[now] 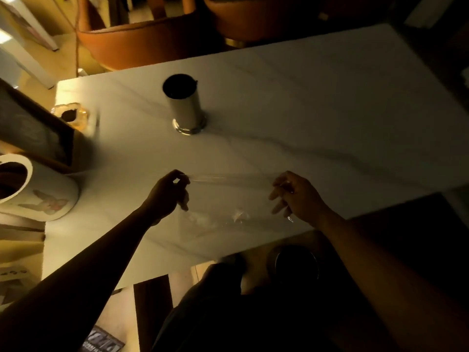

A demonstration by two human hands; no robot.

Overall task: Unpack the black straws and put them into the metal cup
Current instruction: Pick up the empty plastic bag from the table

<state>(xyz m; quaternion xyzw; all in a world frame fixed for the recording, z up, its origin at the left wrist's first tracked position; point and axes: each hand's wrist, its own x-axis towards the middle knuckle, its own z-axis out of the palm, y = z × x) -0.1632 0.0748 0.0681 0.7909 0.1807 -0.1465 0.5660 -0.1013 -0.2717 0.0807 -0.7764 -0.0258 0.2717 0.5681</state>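
Both hands hovered low in the frame over the table (330,102): my left hand (168,193) pinched one end of a clear wrapper (223,199), my right hand (295,195) pinched the other, the film stretched between them. Above them, at upper centre, the cup (185,105) stood upright, dark inside; whether straws were in it I could not tell.

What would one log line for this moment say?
left hand: pinching clear wrapper | right hand: pinching its other end | metal cup: upright, apart | straws: none visible outside cup
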